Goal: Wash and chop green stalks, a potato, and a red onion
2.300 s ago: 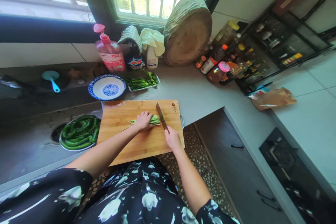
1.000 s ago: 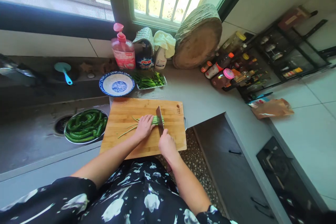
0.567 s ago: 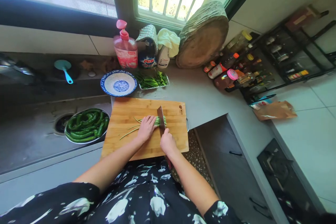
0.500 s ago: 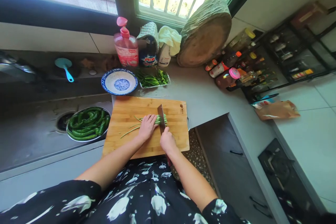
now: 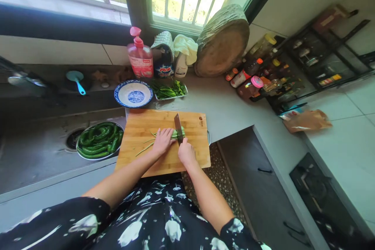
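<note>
cutting board (image 5: 140, 125): you see a small dark logo at its far right corner, unreadable | blue bottle (image 5: 163, 69) by the window: white label lettering, too blurred for you to read | nothing else legible
</note>
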Tool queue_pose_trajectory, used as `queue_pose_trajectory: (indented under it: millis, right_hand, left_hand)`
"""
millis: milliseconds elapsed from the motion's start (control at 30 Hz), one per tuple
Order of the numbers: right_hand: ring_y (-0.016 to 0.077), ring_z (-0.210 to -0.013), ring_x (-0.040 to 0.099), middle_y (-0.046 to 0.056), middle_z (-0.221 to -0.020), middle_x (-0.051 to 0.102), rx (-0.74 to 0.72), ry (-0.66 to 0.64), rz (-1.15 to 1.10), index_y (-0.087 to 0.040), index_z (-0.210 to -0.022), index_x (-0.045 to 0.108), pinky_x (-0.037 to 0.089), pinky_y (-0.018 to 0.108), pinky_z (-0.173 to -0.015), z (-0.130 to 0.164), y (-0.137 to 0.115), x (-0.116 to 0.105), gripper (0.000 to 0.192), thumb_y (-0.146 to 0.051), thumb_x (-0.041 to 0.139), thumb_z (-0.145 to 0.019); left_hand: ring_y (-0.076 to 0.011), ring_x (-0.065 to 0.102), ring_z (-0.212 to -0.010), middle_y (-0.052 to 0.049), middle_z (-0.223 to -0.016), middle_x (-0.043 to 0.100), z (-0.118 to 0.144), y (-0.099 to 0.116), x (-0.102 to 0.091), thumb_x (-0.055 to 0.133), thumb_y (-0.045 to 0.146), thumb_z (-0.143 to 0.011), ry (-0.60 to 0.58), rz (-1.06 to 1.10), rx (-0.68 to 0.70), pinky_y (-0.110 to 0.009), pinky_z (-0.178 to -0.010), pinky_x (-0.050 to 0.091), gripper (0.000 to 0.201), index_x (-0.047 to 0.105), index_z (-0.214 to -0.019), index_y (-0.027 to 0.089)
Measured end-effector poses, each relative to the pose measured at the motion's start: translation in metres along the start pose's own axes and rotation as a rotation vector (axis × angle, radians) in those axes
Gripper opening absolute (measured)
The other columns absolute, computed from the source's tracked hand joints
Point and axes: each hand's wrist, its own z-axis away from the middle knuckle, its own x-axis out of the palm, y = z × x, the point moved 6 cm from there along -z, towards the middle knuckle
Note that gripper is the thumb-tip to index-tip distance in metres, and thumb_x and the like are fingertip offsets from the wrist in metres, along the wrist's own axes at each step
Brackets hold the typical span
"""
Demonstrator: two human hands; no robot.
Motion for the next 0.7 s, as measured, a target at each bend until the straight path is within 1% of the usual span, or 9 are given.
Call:
queue_pose_trajectory:
  millis: [100, 200, 333, 433, 533, 600, 700]
  right_hand:
    - [0.0248, -0.079, 0.067, 0.016, -0.084, 0.068, 0.010, 0.061, 0.007, -0.012, -0.110, 0.041, 0.048, 0.032, -0.066, 0.019, 0.001, -0.019, 0.022, -0.021, 0.029, -0.094]
    - [0.0240, -0.075, 0.067, 0.015, -0.082, 0.067, -0.019, 0.072, 0.015, -0.013, -0.106, 0.041, 0.047, 0.031, -0.064, 0.038, -0.004, -0.027, 0.019, -0.022, 0.029, -0.094]
    - [0.0239, -0.075, 0.067, 0.015, -0.082, 0.067, -0.036, 0.007, 0.013, -0.013, -0.107, 0.040, 0.047, 0.030, -0.063, 0.047, -0.016, -0.015, 0.017, -0.020, 0.033, -0.093]
    - [0.0252, -0.078, 0.068, 0.015, -0.083, 0.068, -0.038, -0.013, 0.020, -0.012, -0.108, 0.039, 0.048, 0.032, -0.065, 0.044, -0.024, -0.002, 0.018, -0.018, 0.035, -0.091]
    - [0.0249, -0.082, 0.068, 0.016, -0.086, 0.067, -0.028, -0.064, 0.028, -0.013, -0.111, 0.038, 0.048, 0.032, -0.068, 0.038, -0.029, 0.008, 0.022, -0.016, 0.039, -0.089]
    - [0.0246, -0.085, 0.067, 0.018, -0.089, 0.067, -0.017, -0.105, 0.037, -0.012, -0.112, 0.037, 0.048, 0.032, -0.070, 0.035, -0.031, 0.011, 0.025, -0.015, 0.043, -0.088]
    - [0.0251, -0.087, 0.067, 0.020, -0.091, 0.066, -0.018, -0.129, 0.049, -0.011, -0.110, 0.039, 0.048, 0.032, -0.071, 0.029, -0.033, 0.007, 0.024, -0.014, 0.045, -0.086]
  left_hand:
    - [-0.0317, 0.045, -0.119, -0.017, -0.130, 0.052, -0.001, -0.010, -0.008, 0.063, 0.035, -0.076, -0.055, 0.021, 0.030, -0.050, -0.104, 0.029, 0.065, 0.040, -0.133, 0.013]
    - [-0.0325, 0.044, -0.120, -0.017, -0.131, 0.051, 0.004, -0.028, -0.016, 0.069, 0.035, -0.070, -0.076, 0.020, 0.027, -0.050, -0.103, 0.030, 0.073, 0.040, -0.133, 0.012]
    - [-0.0316, 0.044, -0.120, -0.017, -0.129, 0.053, 0.018, -0.042, -0.018, 0.068, 0.032, -0.069, -0.055, 0.059, 0.037, -0.049, -0.103, 0.032, 0.068, 0.043, -0.130, 0.013]
    - [-0.0311, 0.043, -0.121, -0.016, -0.130, 0.053, 0.025, -0.042, -0.014, 0.065, 0.032, -0.072, -0.024, 0.095, 0.037, -0.050, -0.104, 0.031, 0.062, 0.046, -0.129, 0.013]
    - [-0.0300, 0.044, -0.122, -0.016, -0.131, 0.053, 0.027, -0.038, -0.010, 0.062, 0.032, -0.076, 0.000, 0.125, 0.056, -0.050, -0.104, 0.032, 0.054, 0.050, -0.127, 0.015]
    - [-0.0293, 0.045, -0.121, -0.015, -0.130, 0.053, 0.027, -0.037, -0.007, 0.059, 0.031, -0.079, 0.010, 0.141, 0.073, -0.050, -0.103, 0.034, 0.049, 0.052, -0.125, 0.016]
    - [-0.0291, 0.045, -0.121, -0.015, -0.130, 0.054, 0.027, -0.037, -0.003, 0.055, 0.031, -0.082, 0.028, 0.148, 0.086, -0.049, -0.103, 0.035, 0.045, 0.053, -0.124, 0.015]
